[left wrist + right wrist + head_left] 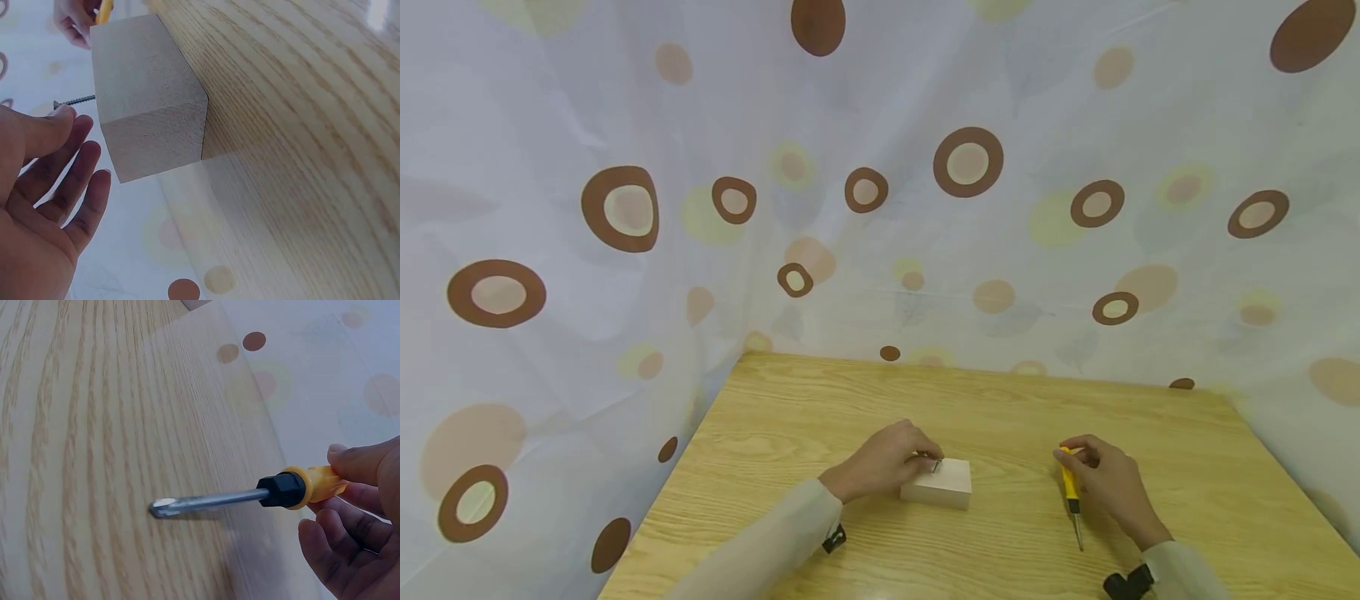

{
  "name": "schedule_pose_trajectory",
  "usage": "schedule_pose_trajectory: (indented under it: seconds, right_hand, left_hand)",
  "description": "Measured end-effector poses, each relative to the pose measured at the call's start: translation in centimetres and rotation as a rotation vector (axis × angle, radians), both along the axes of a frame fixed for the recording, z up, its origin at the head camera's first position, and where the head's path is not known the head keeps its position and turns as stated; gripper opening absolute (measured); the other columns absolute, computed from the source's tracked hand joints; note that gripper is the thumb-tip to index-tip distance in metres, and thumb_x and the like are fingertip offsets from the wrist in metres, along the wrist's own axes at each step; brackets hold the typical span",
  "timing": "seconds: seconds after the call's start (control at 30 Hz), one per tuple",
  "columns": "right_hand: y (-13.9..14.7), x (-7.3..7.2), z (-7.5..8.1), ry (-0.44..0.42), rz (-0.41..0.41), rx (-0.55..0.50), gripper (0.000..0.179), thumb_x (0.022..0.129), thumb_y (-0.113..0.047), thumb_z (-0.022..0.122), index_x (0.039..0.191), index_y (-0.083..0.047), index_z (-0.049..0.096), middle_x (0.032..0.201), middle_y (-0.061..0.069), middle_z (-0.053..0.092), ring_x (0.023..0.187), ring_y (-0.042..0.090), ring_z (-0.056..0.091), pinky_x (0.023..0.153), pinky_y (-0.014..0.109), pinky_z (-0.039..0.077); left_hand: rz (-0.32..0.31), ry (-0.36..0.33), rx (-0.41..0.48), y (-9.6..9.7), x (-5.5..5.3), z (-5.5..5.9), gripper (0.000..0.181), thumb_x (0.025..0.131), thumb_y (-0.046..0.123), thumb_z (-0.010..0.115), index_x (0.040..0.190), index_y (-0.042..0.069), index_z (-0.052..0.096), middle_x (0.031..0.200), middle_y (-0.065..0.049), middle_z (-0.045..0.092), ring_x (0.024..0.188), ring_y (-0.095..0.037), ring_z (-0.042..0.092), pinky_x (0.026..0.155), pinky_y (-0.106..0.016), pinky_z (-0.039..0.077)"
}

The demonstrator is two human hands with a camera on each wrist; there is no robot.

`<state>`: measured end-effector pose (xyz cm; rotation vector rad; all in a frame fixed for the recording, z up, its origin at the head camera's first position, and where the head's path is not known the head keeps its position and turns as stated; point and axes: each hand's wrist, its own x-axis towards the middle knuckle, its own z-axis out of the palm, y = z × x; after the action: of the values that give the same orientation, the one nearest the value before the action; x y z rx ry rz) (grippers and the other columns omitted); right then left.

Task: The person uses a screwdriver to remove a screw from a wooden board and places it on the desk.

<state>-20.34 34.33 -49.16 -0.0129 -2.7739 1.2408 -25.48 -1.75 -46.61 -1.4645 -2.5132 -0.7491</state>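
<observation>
A pale wooden block (942, 482) lies on the table, and a dark screw (78, 100) stands upright with its tip at the block's top face. My left hand (891, 460) is over the block's left part, thumb and forefinger pinching the screw near its head; the thumb partly covers it in the left wrist view. To the right, my right hand (1111, 483) holds a screwdriver (1070, 487) by its yellow handle between thumb and fingers. The metal shaft (215, 500) points down toward the table and back toward me. Its cross-shaped tip (164, 507) is apart from the screw.
The wood-grained table (820, 400) stretches around the block and both hands. A white sheet (910, 100) with brown and beige spots hangs behind the table and along its sides. Dark straps with small devices (1127, 582) sit at both wrists.
</observation>
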Motion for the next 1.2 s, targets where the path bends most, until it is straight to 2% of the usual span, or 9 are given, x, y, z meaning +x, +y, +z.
schedule_pose_trajectory:
  seconds: [0.2, 0.4, 0.63, 0.9, 1.2]
  right_hand:
    - [0.05, 0.02, 0.03, 0.020, -0.002, 0.014, 0.048, 0.090, -0.050, 0.059, 0.115, -0.009, 0.063, 0.089, 0.008, 0.069, 0.056, 0.019, 0.060, 0.051, 0.033, 0.050]
    - [0.12, -0.13, -0.24, 0.017, -0.005, 0.032, 0.047, 0.090, -0.051, 0.059, 0.115, -0.011, 0.063, 0.088, 0.006, 0.069, 0.056, 0.019, 0.060, 0.051, 0.033, 0.050]
    - [0.36, -0.10, -0.35, 0.020, 0.003, 0.016, 0.044, 0.092, -0.046, 0.059, 0.116, -0.010, 0.062, 0.089, 0.007, 0.069, 0.057, 0.019, 0.061, 0.053, 0.033, 0.051]
    - [0.21, -0.07, -0.03, 0.010, 0.000, 0.028, 0.047, 0.090, -0.050, 0.059, 0.116, -0.010, 0.063, 0.089, 0.007, 0.069, 0.059, 0.019, 0.061, 0.053, 0.034, 0.050]
    - [0.17, -0.07, 0.07, 0.010, -0.003, 0.031, 0.051, 0.090, -0.053, 0.058, 0.117, -0.009, 0.062, 0.090, 0.007, 0.069, 0.058, 0.019, 0.061, 0.055, 0.033, 0.051]
  left_hand:
    - [0.027, -0.020, -0.026, 0.30, 0.10, -0.28, 0.020, 0.093, 0.024, 0.062, 0.108, 0.016, 0.073, 0.104, 0.013, 0.068, 0.091, 0.000, 0.054, 0.081, -0.015, 0.044]
    - [0.035, -0.033, -0.003, 0.42, 0.18, -0.42, 0.020, 0.094, 0.023, 0.061, 0.110, 0.017, 0.072, 0.104, 0.013, 0.068, 0.089, -0.001, 0.053, 0.076, -0.013, 0.043]
    - [0.008, -0.035, 0.033, 0.54, 0.11, -0.63, 0.017, 0.094, 0.024, 0.062, 0.104, 0.018, 0.073, 0.100, 0.015, 0.067, 0.087, 0.002, 0.053, 0.076, -0.013, 0.044]
    - [0.051, -0.086, 0.049, 0.57, 0.29, -0.69, 0.012, 0.092, 0.031, 0.064, 0.095, 0.022, 0.071, 0.089, 0.018, 0.062, 0.081, 0.005, 0.052, 0.071, -0.012, 0.044]
    - [0.088, -0.087, 0.081, 0.46, 0.31, -0.89, 0.015, 0.091, 0.035, 0.065, 0.090, 0.021, 0.068, 0.084, 0.017, 0.061, 0.076, 0.004, 0.055, 0.066, -0.010, 0.044]
